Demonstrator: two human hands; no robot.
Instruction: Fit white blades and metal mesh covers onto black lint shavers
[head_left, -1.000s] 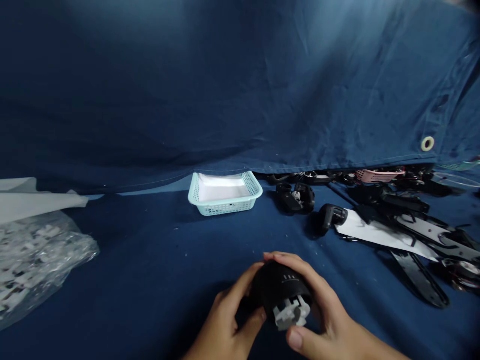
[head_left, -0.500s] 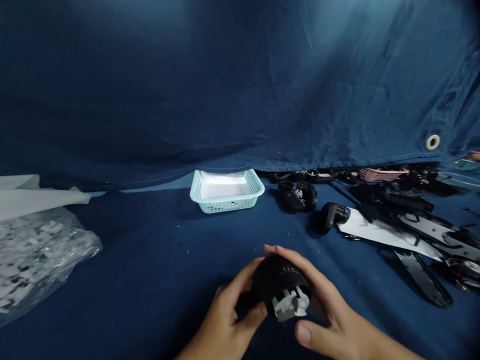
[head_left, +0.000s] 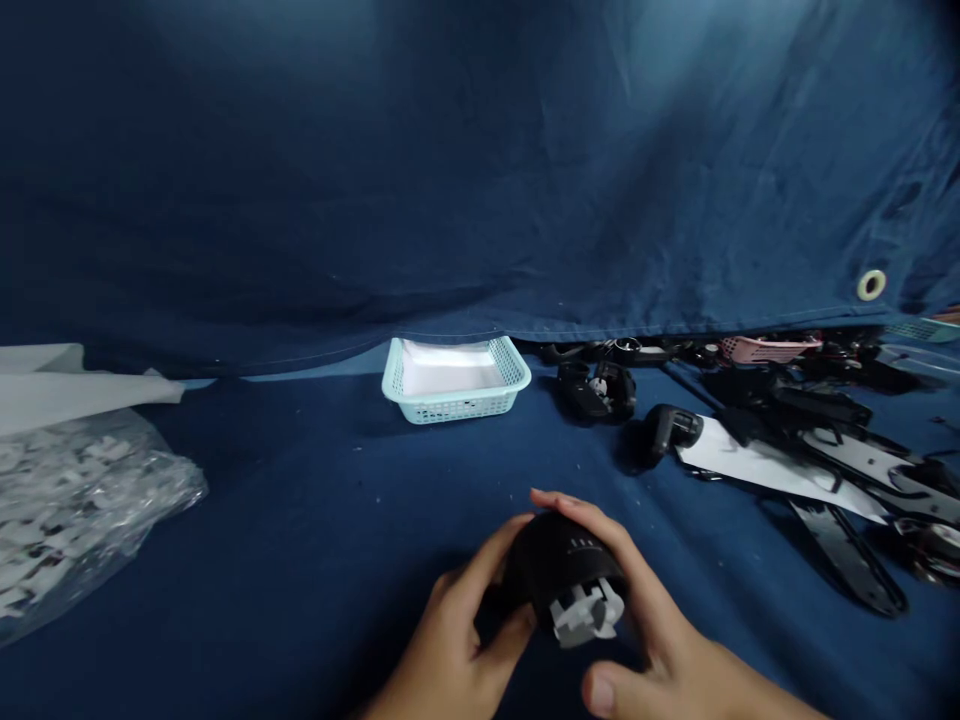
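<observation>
Between my hands, low in the view, is a rounded black plastic housing [head_left: 559, 552] with small pale marks on its upper side. A white plastic piece [head_left: 586, 612] with several tabs sits in its near end. My left hand [head_left: 469, 625] wraps round the left side, thumb underneath. Along the top and right side lie the fingers of my right hand [head_left: 649, 615], its thumb held apart below the white piece. The far side of the housing is hidden.
A light blue basket [head_left: 457, 410] with white lining stands ahead. Black plastic parts [head_left: 596, 390] and long pieces [head_left: 847, 560] lie to the right, near a pink basket [head_left: 769, 350]. On the left rests a clear bag [head_left: 97, 510] of white pieces. A dark blue curtain [head_left: 450, 180] hangs across the back.
The housing has turned very slightly in my hands, and my right thumb has moved a little down and left. The whole view has shifted slightly.
</observation>
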